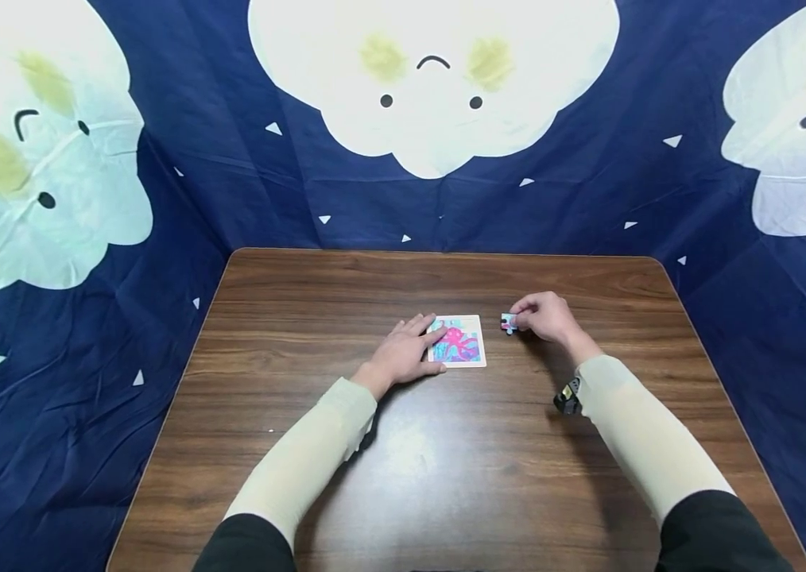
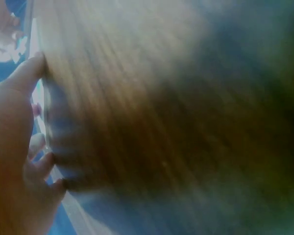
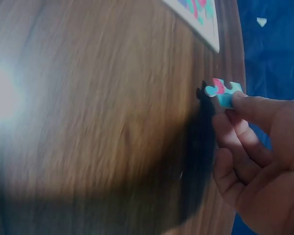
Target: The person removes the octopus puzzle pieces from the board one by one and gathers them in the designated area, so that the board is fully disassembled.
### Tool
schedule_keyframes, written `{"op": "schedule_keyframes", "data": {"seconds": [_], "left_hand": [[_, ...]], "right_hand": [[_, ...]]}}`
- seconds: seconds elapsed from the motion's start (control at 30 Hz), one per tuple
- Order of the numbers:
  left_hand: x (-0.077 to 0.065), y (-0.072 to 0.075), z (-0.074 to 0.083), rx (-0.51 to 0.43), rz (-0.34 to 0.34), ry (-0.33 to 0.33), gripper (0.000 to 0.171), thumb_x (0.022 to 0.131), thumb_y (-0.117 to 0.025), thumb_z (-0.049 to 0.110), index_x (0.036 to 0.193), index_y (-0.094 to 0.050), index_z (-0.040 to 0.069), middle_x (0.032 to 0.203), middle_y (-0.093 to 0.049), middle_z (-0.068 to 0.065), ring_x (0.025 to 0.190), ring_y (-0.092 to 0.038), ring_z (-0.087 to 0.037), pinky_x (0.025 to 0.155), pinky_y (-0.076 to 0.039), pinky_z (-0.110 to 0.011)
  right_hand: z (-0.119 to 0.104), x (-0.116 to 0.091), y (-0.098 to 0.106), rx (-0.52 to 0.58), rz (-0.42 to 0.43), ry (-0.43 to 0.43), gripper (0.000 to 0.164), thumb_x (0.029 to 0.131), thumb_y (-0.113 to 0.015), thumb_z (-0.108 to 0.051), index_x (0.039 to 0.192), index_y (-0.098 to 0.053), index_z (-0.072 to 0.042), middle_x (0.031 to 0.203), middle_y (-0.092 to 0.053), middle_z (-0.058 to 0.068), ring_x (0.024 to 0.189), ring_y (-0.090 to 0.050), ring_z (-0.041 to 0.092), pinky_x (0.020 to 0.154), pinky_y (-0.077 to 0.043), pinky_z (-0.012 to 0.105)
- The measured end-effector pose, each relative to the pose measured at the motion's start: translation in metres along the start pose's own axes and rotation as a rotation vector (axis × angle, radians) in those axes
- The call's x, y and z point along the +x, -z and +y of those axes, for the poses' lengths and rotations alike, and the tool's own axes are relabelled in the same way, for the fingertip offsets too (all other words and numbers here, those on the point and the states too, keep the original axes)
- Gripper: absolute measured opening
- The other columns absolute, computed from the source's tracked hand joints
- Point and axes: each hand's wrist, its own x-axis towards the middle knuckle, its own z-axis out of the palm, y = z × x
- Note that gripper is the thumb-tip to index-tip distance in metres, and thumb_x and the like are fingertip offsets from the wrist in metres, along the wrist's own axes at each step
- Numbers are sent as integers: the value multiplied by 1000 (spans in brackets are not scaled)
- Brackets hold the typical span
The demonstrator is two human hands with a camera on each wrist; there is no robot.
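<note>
A small square jigsaw puzzle (image 1: 462, 352) with a white border and a pink octopus on blue lies flat on the table. Its upper right area looks paler than the rest. My left hand (image 1: 399, 353) rests on the puzzle's left side, fingers spread and mostly straight, the thumb along its near edge. To the right of the puzzle, my right hand (image 1: 548, 316) pinches a jigsaw piece (image 3: 223, 92) between thumb and fingers. That piece is light blue with a pink patch, and it is held just above the tabletop, apart from the puzzle.
The brown wood-grain table (image 1: 288, 318) has rounded far corners. Dark blue cloth (image 1: 203, 159) printed with white clouds hangs behind and at both sides. A dark wrist device (image 1: 567, 397) sits at my right cuff. Glare falls on the table's near middle.
</note>
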Motion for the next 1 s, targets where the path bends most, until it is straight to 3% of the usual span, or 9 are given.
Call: {"op": "schedule_keyframes", "data": {"seconds": [0.17,0.53,0.73,1.0], "left_hand": [[-1,-2,-1,2,10,8,82,94,-60,65,162,-33,28,172,-20,-7,159,-18,-31,128,-18,-52],[0,1,1,15,-17,-3,81,96,-59,64,163,-31,27,172,-18,-8,159,-18,-32,128,-18,-52],[1,4,1,3,-39,1,81,95,-61,63,162,-32,28,172,-18,-7,159,-18,-32,128,-20,-52],[0,8,3,-12,-46,3,81,95,-62,62,162,-33,27,172,-18,-8,159,-18,-33,128,-19,-51]], "right_hand": [[18,-3,2,-13,-9,-21,15,90,-77,-15,101,-79,-6,82,-76,3,70,-64,9,66,-48,27],[29,0,1,-81,19,-12,14,94,-73,-17,101,-79,-7,93,-78,7,89,-67,22,85,-48,37],[36,-2,14,-141,42,20,13,92,-73,-15,99,-79,-6,92,-78,9,92,-67,28,90,-49,47],[55,-12,31,-133,35,-34,16,95,-71,-16,104,-78,-4,97,-78,12,97,-67,30,91,-49,47]]}}
